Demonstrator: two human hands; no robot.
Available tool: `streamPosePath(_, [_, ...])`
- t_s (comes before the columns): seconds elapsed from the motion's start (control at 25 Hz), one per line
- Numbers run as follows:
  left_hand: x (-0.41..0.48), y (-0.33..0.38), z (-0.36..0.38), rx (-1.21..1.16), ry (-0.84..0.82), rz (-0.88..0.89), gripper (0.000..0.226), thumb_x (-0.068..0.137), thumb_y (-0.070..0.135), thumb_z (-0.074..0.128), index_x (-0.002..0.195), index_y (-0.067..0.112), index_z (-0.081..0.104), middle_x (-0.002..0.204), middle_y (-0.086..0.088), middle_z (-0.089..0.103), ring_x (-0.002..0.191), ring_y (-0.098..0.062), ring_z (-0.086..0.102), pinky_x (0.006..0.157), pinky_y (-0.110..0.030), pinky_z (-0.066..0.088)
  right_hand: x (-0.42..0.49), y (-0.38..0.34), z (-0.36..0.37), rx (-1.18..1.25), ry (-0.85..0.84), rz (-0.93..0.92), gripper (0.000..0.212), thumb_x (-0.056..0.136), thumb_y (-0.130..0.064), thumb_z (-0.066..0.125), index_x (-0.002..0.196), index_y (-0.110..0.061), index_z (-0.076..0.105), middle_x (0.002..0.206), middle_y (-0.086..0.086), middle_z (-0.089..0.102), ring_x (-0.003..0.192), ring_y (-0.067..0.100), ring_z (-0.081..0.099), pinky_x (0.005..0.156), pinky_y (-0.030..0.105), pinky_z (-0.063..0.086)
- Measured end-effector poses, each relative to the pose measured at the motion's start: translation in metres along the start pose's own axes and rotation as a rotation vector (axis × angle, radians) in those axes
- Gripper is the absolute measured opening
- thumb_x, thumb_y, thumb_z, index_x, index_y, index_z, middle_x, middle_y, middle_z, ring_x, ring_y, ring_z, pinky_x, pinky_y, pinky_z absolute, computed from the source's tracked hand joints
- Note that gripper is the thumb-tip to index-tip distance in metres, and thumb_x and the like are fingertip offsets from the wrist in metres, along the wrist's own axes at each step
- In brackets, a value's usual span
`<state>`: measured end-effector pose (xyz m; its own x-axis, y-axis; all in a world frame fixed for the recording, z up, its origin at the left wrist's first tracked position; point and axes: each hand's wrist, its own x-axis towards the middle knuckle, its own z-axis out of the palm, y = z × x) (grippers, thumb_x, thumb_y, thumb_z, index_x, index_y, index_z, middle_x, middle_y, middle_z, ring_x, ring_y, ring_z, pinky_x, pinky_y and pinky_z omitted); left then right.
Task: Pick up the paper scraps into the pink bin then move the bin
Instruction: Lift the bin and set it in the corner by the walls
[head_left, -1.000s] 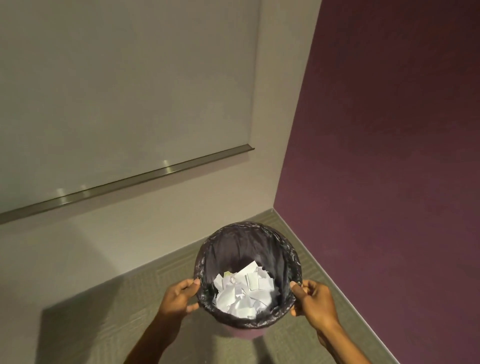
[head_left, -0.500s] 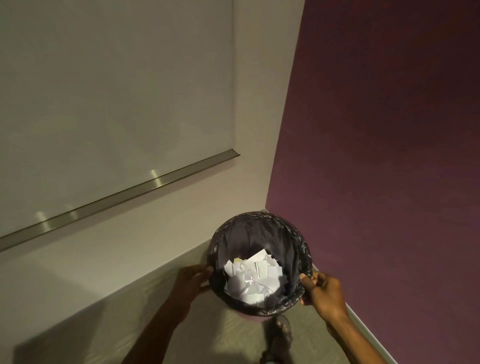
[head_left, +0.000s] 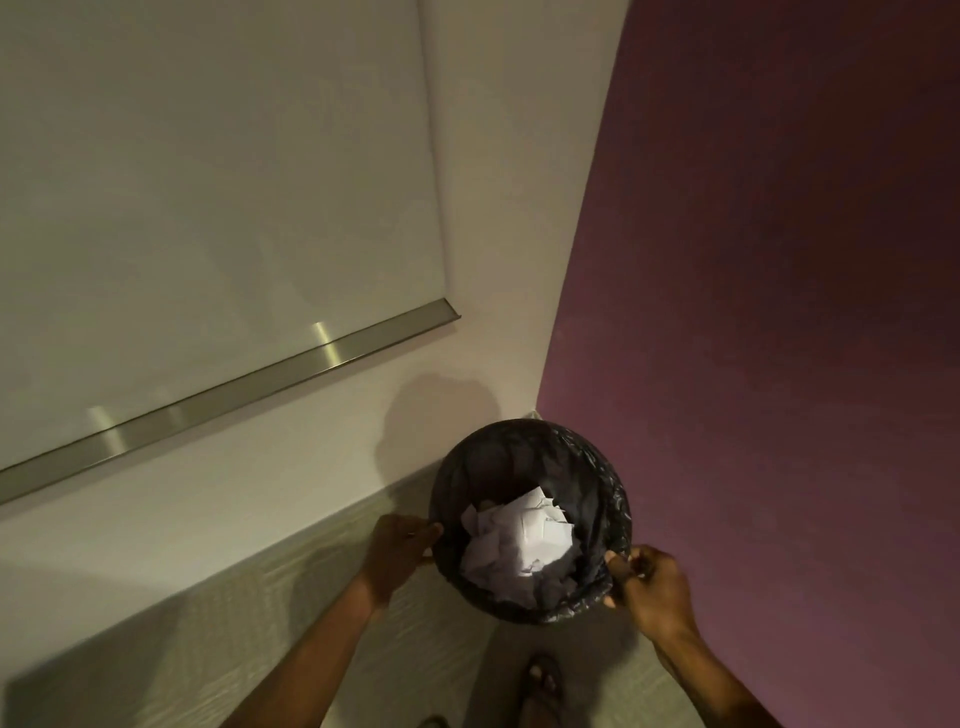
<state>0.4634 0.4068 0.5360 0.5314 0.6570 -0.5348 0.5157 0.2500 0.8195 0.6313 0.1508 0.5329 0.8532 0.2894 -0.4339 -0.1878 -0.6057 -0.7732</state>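
The bin is round and lined with a black plastic bag that covers its rim; its pink body is hidden from above. White paper scraps fill its bottom. My left hand grips the rim on the left side. My right hand grips the rim on the right side. The bin sits close to the room corner, between both hands.
A white wall with a whiteboard and its metal tray lies to the left. A purple wall rises on the right. Grey carpet covers the floor. My sandalled foot stands just below the bin.
The bin, held in both hands, has moved forward and right toward the corner where the two walls meet. My foot has come into view below it.
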Motion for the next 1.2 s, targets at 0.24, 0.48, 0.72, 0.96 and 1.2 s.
streamPosePath(0.24, [0.098, -0.023, 0.037, 0.054, 0.028, -0.103, 0.019, 0.087, 0.005, 0.067, 0.069, -0.002, 0.070, 0.071, -0.018, 0.068, 0.068, -0.029, 0.066, 0.063, -0.039, 0.058, 0.097, 0.021, 0.033, -0.105, 0.063, -0.018, 0.026, 0.085, 0.001, 0.069, 0.061, -0.005, 0.062, 0.047, -0.007, 0.058, 0.044, 0.001, 0.052, 0.045, 0.016, 0.038])
streamPosePath(0.48, [0.204, -0.088, 0.063, 0.020, -0.095, -0.244, 0.005, 0.082, 0.000, 0.069, 0.087, 0.002, 0.070, 0.091, -0.015, 0.069, 0.087, -0.029, 0.066, 0.074, -0.038, 0.055, 0.195, 0.087, 0.097, -0.262, 0.066, 0.016, 0.014, 0.090, -0.013, 0.067, 0.082, -0.002, 0.064, 0.071, 0.010, 0.064, 0.071, 0.026, 0.063, 0.051, 0.018, 0.037])
streamPosePath(0.72, [0.285, -0.163, 0.108, 0.015, -0.068, -0.312, 0.018, 0.082, -0.007, 0.064, 0.098, 0.002, 0.064, 0.082, -0.006, 0.066, 0.075, -0.021, 0.063, 0.058, -0.026, 0.054, 0.281, 0.180, 0.165, -0.407, 0.041, 0.048, 0.028, 0.093, -0.019, 0.061, 0.095, 0.008, 0.066, 0.097, 0.027, 0.068, 0.095, 0.042, 0.064, 0.082, 0.044, 0.046])
streamPosePath(0.96, [0.331, -0.213, 0.132, -0.010, -0.136, -0.325, 0.018, 0.083, 0.002, 0.067, 0.100, 0.003, 0.065, 0.093, -0.005, 0.069, 0.086, -0.017, 0.065, 0.077, -0.035, 0.053, 0.331, 0.239, 0.199, -0.438, 0.054, 0.086, 0.031, 0.094, -0.021, 0.059, 0.102, 0.009, 0.064, 0.105, 0.029, 0.066, 0.100, 0.044, 0.061, 0.078, 0.038, 0.043])
streamPosePath(1.2, [0.357, -0.235, 0.145, -0.022, -0.125, -0.328, 0.031, 0.083, 0.004, 0.066, 0.114, 0.000, 0.064, 0.114, -0.015, 0.068, 0.106, -0.026, 0.064, 0.092, -0.043, 0.052, 0.350, 0.263, 0.217, -0.421, 0.094, 0.068, 0.029, 0.095, -0.017, 0.058, 0.105, 0.010, 0.061, 0.108, 0.030, 0.064, 0.103, 0.045, 0.058, 0.080, 0.040, 0.040])
